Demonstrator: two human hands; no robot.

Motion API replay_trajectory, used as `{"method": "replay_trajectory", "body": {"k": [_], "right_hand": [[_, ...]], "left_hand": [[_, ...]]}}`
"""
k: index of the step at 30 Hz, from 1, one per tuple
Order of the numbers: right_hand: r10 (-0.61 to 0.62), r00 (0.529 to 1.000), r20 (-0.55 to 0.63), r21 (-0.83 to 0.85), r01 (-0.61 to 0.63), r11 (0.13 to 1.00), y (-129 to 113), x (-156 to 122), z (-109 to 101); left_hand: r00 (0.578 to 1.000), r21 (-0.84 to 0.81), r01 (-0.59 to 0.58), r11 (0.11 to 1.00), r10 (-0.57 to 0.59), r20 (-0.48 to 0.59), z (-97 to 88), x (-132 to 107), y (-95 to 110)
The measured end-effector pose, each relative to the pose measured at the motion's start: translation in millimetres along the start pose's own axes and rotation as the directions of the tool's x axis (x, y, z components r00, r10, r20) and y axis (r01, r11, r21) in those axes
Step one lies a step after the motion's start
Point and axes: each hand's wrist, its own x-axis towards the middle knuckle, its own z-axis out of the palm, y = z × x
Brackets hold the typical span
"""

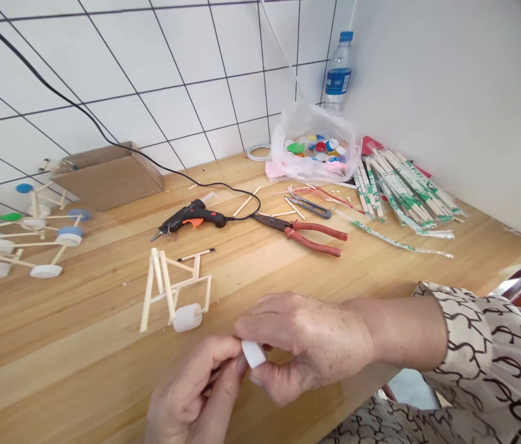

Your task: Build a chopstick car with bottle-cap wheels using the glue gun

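The small white cap (253, 354) is up off the counter (79, 370), low in view, between the left hand (198, 391) and the right hand (299, 345). Each grip is nearly closed: the right thumb and forefinger pinch the cap across its width, while the left fingertips meet its near-left edge, probably to steady so small a piece from two sides. Something thin may lie inside the left fingers (I cannot tell what). Just beyond the hands, the stick frame (168, 287) stands on the counter, presumably put there to be within easy reach. Behind it the glue gun (193, 217) lies on its side, nozzle to the left, which points the tip away from the fingers; its cord (103, 132) loops in from the wall side. The pliers (304, 234) lie with red handles toward the right, handy for that arm. A plastic bag (285, 169) gathers loose caps, probably so they do not scatter, and wrapped chopsticks (401, 185) lie heaped beside it. Models (69, 236) sit at far left, well apart from the hands.
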Motion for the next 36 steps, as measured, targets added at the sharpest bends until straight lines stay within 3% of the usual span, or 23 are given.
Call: {"method": "replay_trajectory", "body": {"k": [9,16,22,32,36], "right_hand": [[0.026,0.998,-0.056,0.06,-0.023,0.998,1.4,0.4,1.5],[0.208,0.975,-0.073,0.206,-0.19,0.96,3.2,2.3,-8.0],[0.299,0.953,-0.051,0.379,-0.259,0.889,2.5,4.9,-16.2],[0.212,0.977,0.019,0.246,-0.21,0.946,2.2,6.2,-18.7],[0.258,0.966,0.026,0.245,-0.256,0.935,6.1,4.4,-17.8]], "left_hand": [[1.0,-0.063,-0.029,0.998,0.028,-0.013,0.9,4.9,-2.5],[0.998,-0.294,0.057,0.954,-0.062,-0.008,7.9,11.7,-3.7],[0.995,-0.225,0.036,0.974,-0.056,-0.086,5.9,15.6,2.6],[0.997,-0.306,0.031,0.952,-0.051,-0.057,4.5,15.1,2.1],[0.995,-0.338,0.06,0.939,-0.083,-0.053,5.3,15.8,2.2]]}}
